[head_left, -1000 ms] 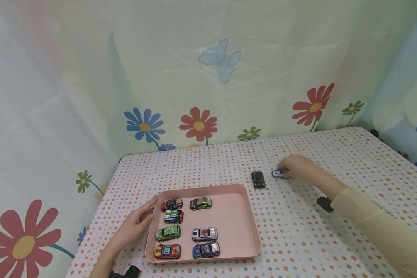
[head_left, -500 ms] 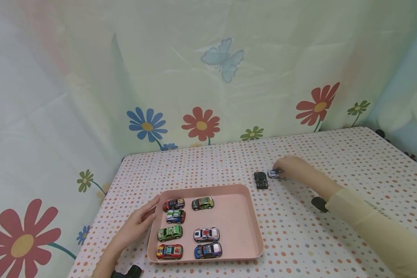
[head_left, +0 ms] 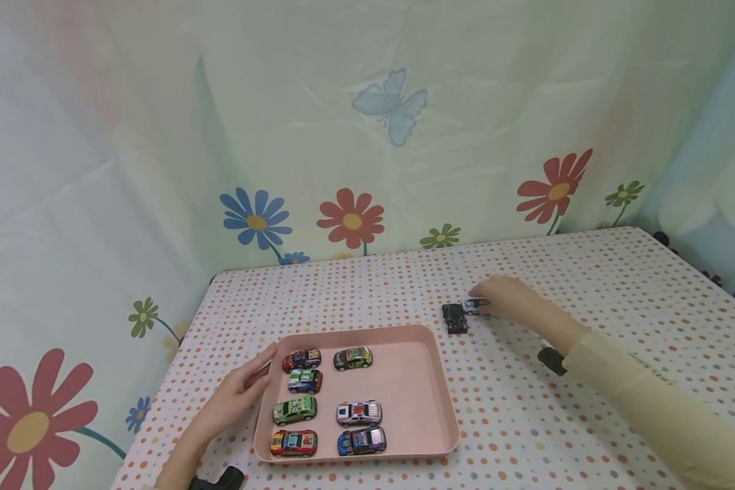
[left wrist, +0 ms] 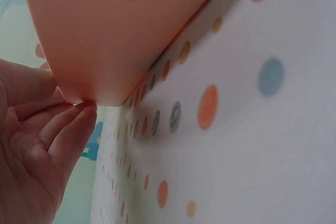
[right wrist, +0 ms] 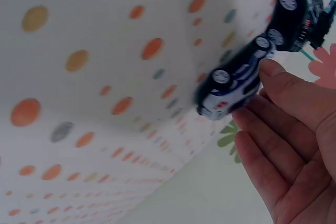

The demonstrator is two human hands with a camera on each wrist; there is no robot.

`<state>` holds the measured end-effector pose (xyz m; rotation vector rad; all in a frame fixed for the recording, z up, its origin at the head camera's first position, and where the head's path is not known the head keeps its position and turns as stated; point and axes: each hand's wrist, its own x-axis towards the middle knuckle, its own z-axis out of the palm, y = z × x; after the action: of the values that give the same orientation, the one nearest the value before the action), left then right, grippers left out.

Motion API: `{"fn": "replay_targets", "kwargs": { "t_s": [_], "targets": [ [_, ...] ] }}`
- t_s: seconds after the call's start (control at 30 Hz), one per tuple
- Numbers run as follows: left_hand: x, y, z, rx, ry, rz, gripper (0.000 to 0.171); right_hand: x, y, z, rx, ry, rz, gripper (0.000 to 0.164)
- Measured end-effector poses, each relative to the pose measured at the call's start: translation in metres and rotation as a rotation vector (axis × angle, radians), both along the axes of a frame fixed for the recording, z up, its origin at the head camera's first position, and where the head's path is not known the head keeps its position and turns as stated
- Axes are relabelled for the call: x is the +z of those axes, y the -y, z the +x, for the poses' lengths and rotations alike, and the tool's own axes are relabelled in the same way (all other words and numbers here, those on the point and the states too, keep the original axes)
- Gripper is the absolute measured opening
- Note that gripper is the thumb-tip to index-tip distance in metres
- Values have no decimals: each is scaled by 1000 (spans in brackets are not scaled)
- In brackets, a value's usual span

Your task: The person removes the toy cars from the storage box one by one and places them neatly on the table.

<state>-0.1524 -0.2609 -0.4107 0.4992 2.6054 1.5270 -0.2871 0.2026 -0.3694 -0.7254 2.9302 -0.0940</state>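
My right hand [head_left: 507,299] pinches a small white and blue toy car [head_left: 473,307] between thumb and fingers, low on the table. In the right wrist view this toy car [right wrist: 234,83] has one end right up against the wheel of a black toy car [right wrist: 295,13]. The head view places the black toy car [head_left: 454,318] beyond the tray's far right corner. My left hand [head_left: 235,393] lies along the left side of the pink tray [head_left: 409,388]. In the left wrist view, the thumb and fingers [left wrist: 79,121] touch the outside of the tray's corner.
Several colourful toy cars stand in the tray, including a green one [head_left: 295,410], a red and yellow one [head_left: 294,443] and a blue one [head_left: 361,441]. A dotted cloth [head_left: 527,408] covers the table. Behind it hangs a flowered curtain [head_left: 465,136].
My right hand has moved left with the white and blue toy car, closing the gap to the black one. My left hand stays at the tray.
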Motion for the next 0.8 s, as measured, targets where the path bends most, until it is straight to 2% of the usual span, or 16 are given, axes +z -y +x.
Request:
{"fn": "replay_targets", "kwargs": {
  "t_s": [0.1, 0.2, 0.4, 0.57, 0.67, 0.8],
  "targets": [
    [0, 1, 0, -6, 11, 5, 50, 8, 6, 3, 1, -42, -19, 31],
    [-1, 1, -1, -11, 16, 11, 50, 20, 20, 10, 36, -99, -95, 31],
    [-2, 1, -1, -8, 24, 14, 50, 41, 67, 35, 185, -158, -297, 30],
    [0, 0, 1, 0, 35, 23, 50, 57, 110, 53, 292, -170, -386, 31],
    [1, -1, 1, 3, 35, 27, 50, 60, 133, 58, 309, -174, -388, 31],
    [1, -2, 2, -4, 27, 25, 50, 47, 158, 65, 333, -125, -340, 28]
  ]
}}
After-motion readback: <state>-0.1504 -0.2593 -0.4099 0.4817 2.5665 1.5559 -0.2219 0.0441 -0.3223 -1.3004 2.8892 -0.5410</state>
